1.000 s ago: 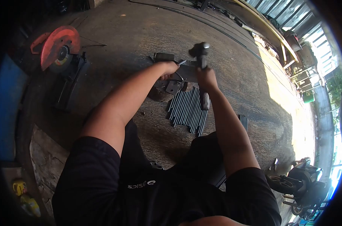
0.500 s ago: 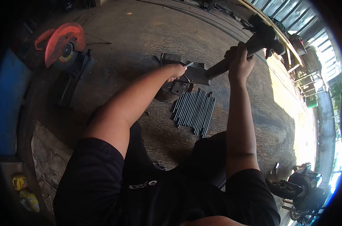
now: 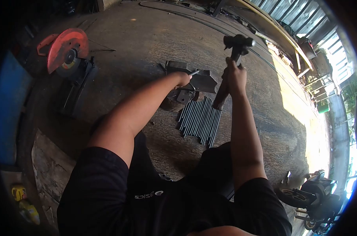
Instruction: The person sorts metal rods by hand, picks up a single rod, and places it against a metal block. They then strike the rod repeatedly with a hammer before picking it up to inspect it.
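Observation:
My right hand [image 3: 236,78] is closed round the handle of a hammer [image 3: 239,44], its dark metal head raised at the top and its wooden handle pointing down. My left hand [image 3: 182,80] grips a thin metal rod [image 3: 195,72], whose end sticks out past the fingers. Just beyond that hand lies a dark angled steel piece [image 3: 204,80]. Beneath the hand is a metal block with a plate [image 3: 184,96] that has a hole in it. A row of several metal rods [image 3: 200,120] lies side by side on the floor nearer my knees.
To the left stands a cut-off saw [image 3: 70,57] with a red guard. A motorcycle [image 3: 312,196] is parked at the lower right. Cables [image 3: 194,16] run across the far floor. Yellow items [image 3: 27,204] lie at the lower left.
The hammer has come lower and toward the left with my right hand, and its head now shows sharply. My left hand has shifted only slightly, still holding the rod.

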{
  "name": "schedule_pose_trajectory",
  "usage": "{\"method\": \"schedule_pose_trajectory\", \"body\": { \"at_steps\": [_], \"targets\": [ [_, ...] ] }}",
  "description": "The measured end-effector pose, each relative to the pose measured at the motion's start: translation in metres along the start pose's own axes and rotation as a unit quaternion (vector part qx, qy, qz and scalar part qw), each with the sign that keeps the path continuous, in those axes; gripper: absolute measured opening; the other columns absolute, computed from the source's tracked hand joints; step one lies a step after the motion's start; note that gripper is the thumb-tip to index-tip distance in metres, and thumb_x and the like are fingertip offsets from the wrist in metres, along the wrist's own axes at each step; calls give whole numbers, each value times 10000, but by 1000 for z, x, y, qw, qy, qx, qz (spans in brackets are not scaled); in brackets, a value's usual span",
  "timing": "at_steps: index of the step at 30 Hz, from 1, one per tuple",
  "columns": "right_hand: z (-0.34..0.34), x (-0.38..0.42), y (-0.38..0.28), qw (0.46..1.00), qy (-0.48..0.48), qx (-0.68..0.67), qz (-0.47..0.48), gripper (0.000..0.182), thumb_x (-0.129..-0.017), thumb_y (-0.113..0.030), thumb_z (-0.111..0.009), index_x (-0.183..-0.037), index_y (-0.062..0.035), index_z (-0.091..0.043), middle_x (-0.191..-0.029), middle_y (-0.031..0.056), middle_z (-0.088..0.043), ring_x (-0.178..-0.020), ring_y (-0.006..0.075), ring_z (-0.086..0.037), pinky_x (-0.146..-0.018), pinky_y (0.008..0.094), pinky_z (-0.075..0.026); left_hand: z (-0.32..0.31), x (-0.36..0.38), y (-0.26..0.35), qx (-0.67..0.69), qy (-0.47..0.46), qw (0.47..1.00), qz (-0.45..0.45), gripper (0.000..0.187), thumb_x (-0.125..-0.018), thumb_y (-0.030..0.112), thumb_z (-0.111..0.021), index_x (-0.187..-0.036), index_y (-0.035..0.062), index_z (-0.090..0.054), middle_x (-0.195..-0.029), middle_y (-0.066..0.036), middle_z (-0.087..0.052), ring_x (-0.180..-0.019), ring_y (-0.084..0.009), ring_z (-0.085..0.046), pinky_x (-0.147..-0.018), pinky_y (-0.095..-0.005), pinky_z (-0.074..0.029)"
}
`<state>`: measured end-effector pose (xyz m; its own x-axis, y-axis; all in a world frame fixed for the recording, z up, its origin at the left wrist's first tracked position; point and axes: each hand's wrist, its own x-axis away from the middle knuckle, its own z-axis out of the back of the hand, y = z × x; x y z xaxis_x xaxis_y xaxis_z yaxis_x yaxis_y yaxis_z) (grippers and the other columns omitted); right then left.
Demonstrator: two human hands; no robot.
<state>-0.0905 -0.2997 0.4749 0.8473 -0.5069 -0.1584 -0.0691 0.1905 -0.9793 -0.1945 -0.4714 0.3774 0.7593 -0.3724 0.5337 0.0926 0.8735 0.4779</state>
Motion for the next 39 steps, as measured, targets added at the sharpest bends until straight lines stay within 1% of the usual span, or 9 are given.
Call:
{"method": "schedule_pose_trajectory", "body": {
  "at_steps": [5,11,15,17,24,27,29,32,39],
  "targets": [
    [-7,2,-26,972,62,-169,150,209,-849,-176,-639,-802,-22,-507,-609,34,-531,-489,110,-521,-465,281,-446,4,16,5,-30,41,999,-18,721,-968,567,-283,-1040,-80,-592,-714,-211,-590,-597,-308,-591,-581,-450,-487],
    [-10,-24,177,874,-169,438,130,303,-781,-247,-614,-904,30,-601,-808,244,-652,-752,352,-654,-681,415,-520,1,20,20,-15,33,998,-48,674,-984,520,-273,-1203,-53,-554,-891,-275,-647,-710,-363,-656,-642,-478,-526],
    [-9,16,95,927,-108,358,11,307,-790,-272,-612,-857,26,-636,-842,245,-657,-806,349,-653,-730,404,-512,-11,13,1,-82,46,990,-104,649,-989,497,-278,-1239,-40,-542,-1031,-267,-645,-761,-362,-673,-684,-462,-541],
    [-3,-12,104,894,-68,376,233,289,-803,-260,-603,-826,28,-620,-741,205,-640,-702,307,-650,-648,381,-508,-13,-23,-3,-122,89,983,-107,638,-989,490,-297,-1195,-48,-572,-1024,-272,-640,-737,-353,-673,-678,-457,-539],
    [-16,18,-30,981,94,-8,167,339,-773,-240,-659,-902,61,-573,-658,173,-619,-735,371,-652,-711,415,-502,-13,-7,-3,-116,98,982,-116,605,-1000,471,-299,-1130,-28,-616,-1025,-247,-646,-829,-372,-662,-772,-464,-515],
    [-26,15,54,965,102,150,191,407,-784,-284,-627,-974,72,-582,-759,227,-655,-810,409,-657,-766,436,-506,-20,-41,-14,-173,104,971,-132,587,-1002,465,-297,-1138,-5,-621,-1076,-231,-640,-917,-372,-648,-824,-462,-503],
    [-30,16,81,883,-71,464,-28,466,-790,-329,-592,-1018,77,-605,-885,280,-662,-915,432,-645,-832,457,-497,-27,-48,-14,-230,110,955,-152,579,-1003,463,-297,-1145,5,-622,-1109,-226,-633,-966,-375,-638,-851,-462,-495],
    [-22,12,87,932,-66,355,-31,525,-792,-385,-587,-978,105,-614,-941,320,-640,-938,461,-625,-809,469,-489,-22,-29,-13,-162,146,965,-144,591,-1004,470,-278,-1182,11,-605,-1181,-230,-603,-1096,-396,-574,-966,-462,-425],
    [0,1,13,991,-6,121,55,267,-830,-222,-630,-830,40,-581,-636,72,-577,-534,156,-577,-502,314,-466,-2,20,5,-144,50,984,-93,487,-1023,362,-239,-1283,93,-550,-1212,-195,-598,-1105,-380,-576,-950,-483,-437]
  ]
}}
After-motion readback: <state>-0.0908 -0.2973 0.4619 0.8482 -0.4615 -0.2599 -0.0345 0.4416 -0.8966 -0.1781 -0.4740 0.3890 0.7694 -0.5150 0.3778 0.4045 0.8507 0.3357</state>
